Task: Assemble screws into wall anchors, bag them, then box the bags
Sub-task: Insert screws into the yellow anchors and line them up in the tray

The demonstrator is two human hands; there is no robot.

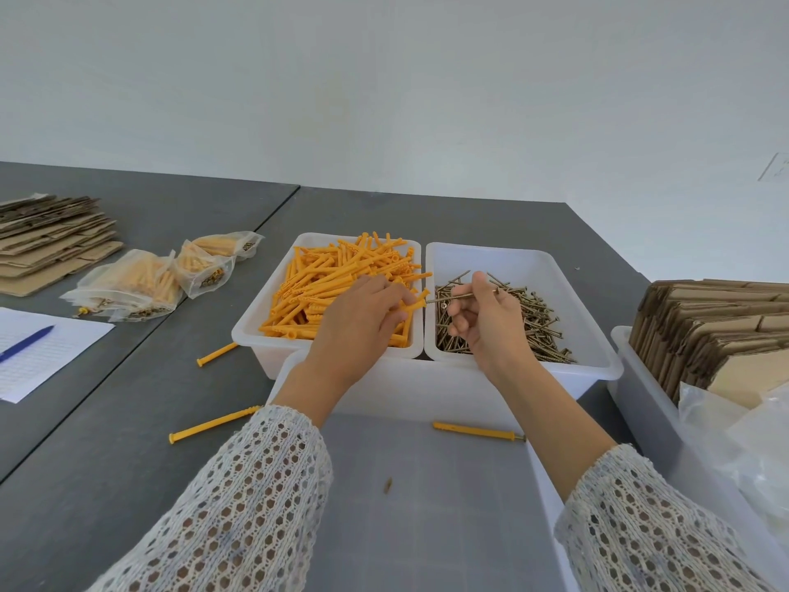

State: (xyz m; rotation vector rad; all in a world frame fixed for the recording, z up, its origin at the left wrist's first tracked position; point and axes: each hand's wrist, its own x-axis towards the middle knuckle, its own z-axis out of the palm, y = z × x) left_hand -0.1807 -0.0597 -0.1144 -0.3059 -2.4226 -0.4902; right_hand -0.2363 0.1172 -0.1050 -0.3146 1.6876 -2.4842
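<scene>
Right hand [486,322] pinches screw [452,297], tip aimed at anchor [413,308] gripped by left hand [363,318]; both held over bins for coaxial insertion. Finished anchor [478,431] lies in front bin [427,386]; filled bags [141,286] wait left.

pen: blue [26,343], lying on the sheet at the desk's left edge
paper: white ruled sheet [64,352], flat
desk: dark grey [106,442]
wall: plain white [384,79], behind the desk
</scene>
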